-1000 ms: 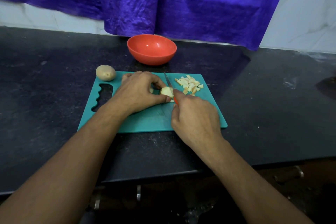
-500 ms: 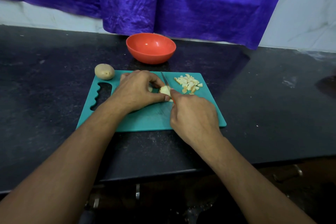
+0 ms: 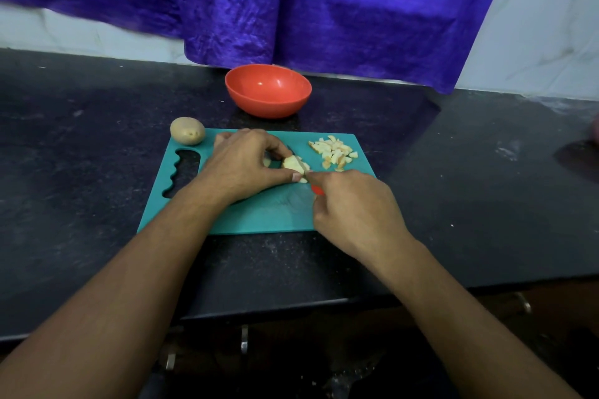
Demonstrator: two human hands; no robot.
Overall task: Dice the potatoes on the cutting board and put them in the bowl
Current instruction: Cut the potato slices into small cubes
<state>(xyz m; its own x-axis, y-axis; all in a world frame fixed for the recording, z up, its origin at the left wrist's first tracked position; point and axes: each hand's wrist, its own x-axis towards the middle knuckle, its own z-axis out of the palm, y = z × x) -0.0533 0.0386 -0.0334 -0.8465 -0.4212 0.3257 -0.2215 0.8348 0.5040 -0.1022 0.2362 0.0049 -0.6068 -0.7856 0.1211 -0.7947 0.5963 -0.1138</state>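
Left hand (image 3: 241, 162) pinches potato piece (image 3: 293, 162) on cutting board (image 3: 259, 214); right hand (image 3: 355, 209) grips knife (image 3: 303, 168), blade in the piece. Diced pile (image 3: 334, 152) sits at board's far right. Whole potato (image 3: 187, 130) at far-left corner, bowl (image 3: 268, 91) behind on worktop (image 3: 486, 188).

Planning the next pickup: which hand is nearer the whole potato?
Left. The left hand sits just right of the whole potato, holding a cut piece; the right hand is farther right and nearer the viewer, gripping the knife.

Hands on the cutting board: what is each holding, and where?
Left hand pinches the potato piece at its sides; right hand grips the knife by its red handle.
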